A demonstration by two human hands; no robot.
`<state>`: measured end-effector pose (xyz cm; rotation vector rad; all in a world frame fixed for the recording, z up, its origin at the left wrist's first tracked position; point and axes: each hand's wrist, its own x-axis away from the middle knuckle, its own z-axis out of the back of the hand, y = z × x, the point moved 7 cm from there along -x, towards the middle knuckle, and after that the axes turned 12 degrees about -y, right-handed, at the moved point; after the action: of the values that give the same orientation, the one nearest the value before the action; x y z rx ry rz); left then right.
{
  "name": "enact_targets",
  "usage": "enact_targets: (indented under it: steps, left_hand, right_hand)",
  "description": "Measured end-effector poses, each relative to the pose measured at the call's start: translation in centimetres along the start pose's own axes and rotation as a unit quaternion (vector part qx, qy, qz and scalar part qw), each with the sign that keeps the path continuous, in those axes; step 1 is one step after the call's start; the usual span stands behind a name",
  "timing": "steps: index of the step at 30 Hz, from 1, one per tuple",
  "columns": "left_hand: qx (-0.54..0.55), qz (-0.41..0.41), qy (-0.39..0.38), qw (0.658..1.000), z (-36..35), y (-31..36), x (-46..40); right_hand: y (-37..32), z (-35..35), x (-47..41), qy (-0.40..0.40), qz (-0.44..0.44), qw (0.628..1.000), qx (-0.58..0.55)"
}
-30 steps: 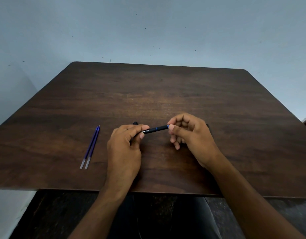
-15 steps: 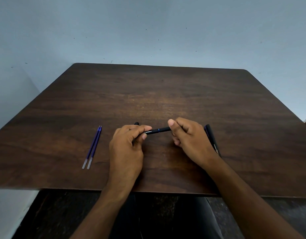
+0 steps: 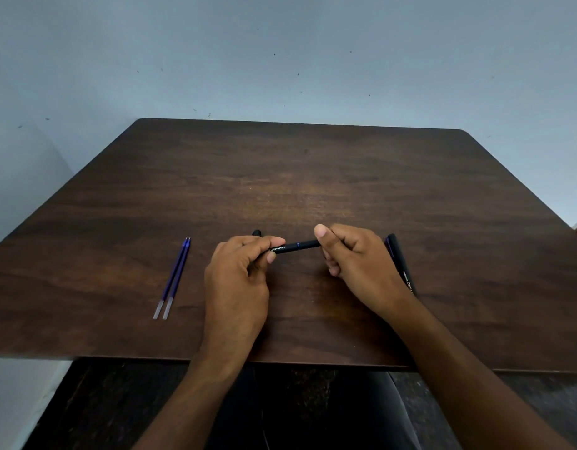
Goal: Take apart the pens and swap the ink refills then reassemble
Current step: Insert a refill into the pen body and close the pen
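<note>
Over dark wooden table (image 3: 313,177), left hand (image 3: 238,280) and right hand (image 3: 358,264) pinch black pen (image 3: 297,246).

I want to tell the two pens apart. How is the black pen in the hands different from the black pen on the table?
The held black pen is off the table, gripped at both ends by the left hand and right hand; the other black pen lies untouched on the wooden table. The held one lies crosswise, the other points away. Both are slim and black.

The table (image 3: 313,177) is showing dark brown wood stripes. The two refills (image 3: 173,277) are looking blue with clear ends. The pen (image 3: 295,246) is looking black with white letters.
</note>
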<state>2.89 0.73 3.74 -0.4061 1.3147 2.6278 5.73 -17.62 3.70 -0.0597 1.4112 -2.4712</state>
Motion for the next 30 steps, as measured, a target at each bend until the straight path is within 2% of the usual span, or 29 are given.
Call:
enact_targets:
  steps: [6,18,30]
  left_hand:
    - [-0.003,0.005,0.002,1.000,0.1,0.0,0.0]
    - [0.006,-0.001,-0.002,1.000,-0.1,0.1,0.0]
    - [0.040,0.020,-0.002,0.999,0.1,-0.1,0.1]
  right_hand:
    - [0.5,0.0,0.1,-0.006,-0.002,0.998,-0.057]
    - [-1.0,0.0,0.4,-0.004,0.031,0.999,0.034]
    - [-1.5,0.1,0.5,-0.001,0.043,0.998,0.049]
